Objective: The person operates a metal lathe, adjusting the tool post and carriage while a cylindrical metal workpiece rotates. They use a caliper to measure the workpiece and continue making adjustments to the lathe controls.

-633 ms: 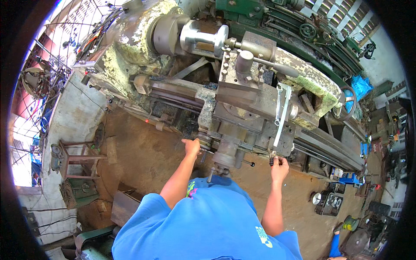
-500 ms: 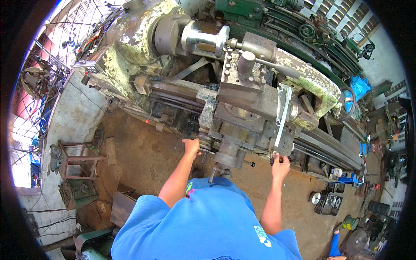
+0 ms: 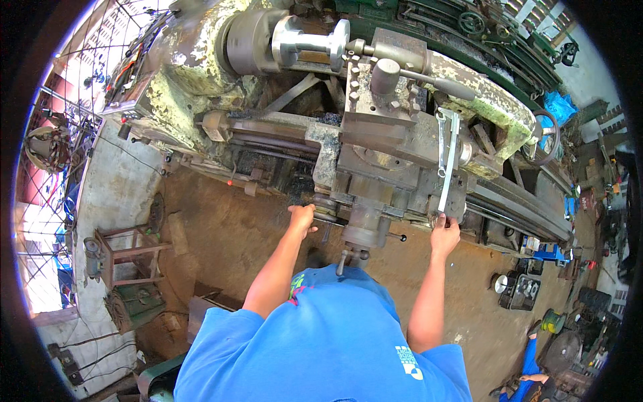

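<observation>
My left hand is closed on a handwheel at the front of the lathe carriage. My right hand has its fingers pinched together at the carriage's right front corner, just below a long flat metal strip; what they hold is hidden. Beside the strip lies a wrench. A shiny spool-shaped metal workpiece sits between the chuck and the tailstock. The tool post with its long lever stands in front of the workpiece.
A ball-ended lever and a crank handle jut toward my body. Behind stands a green lathe. A wooden stand is at the left, a black crate at the right. Another person in blue trousers is at the lower right.
The view has shifted and tilted a little. My right hand has moved slightly closer to the metal strip's lower end. My left hand stays at the handwheel. More of the other person shows.
</observation>
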A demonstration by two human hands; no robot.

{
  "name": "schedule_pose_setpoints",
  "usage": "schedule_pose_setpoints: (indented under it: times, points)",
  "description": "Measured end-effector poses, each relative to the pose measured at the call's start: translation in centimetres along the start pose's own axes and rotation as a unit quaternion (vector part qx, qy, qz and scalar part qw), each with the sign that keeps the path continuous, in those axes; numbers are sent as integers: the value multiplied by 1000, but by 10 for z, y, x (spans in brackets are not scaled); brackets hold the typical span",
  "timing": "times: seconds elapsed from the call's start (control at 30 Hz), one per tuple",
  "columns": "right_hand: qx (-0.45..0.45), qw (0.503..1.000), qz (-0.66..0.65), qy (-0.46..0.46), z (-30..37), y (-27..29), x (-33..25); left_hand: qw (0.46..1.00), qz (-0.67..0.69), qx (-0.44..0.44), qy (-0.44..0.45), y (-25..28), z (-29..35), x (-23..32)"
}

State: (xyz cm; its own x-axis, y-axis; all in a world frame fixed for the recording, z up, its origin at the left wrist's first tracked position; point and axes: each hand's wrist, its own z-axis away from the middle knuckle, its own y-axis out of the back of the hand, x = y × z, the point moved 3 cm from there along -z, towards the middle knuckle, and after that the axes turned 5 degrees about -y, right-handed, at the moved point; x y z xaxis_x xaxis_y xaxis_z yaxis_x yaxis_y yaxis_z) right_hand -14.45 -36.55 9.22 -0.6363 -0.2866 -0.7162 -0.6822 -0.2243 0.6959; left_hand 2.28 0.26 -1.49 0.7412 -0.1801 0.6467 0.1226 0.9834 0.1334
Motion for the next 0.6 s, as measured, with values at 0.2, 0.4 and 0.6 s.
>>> schedule_pose_setpoints:
  times: [0.2,0.4,0.6]
  points:
    - [7,1000,-16,-6,-3,-2,6,999,-3,31,-9,0,-6,-2]
    - [7,999,-26,-17,-4,-5,11,999,-4,33,-4,0,-2,2]
    - [9,1000,-18,-13,-4,-5,12,999,0,48,-6,1,1,2]
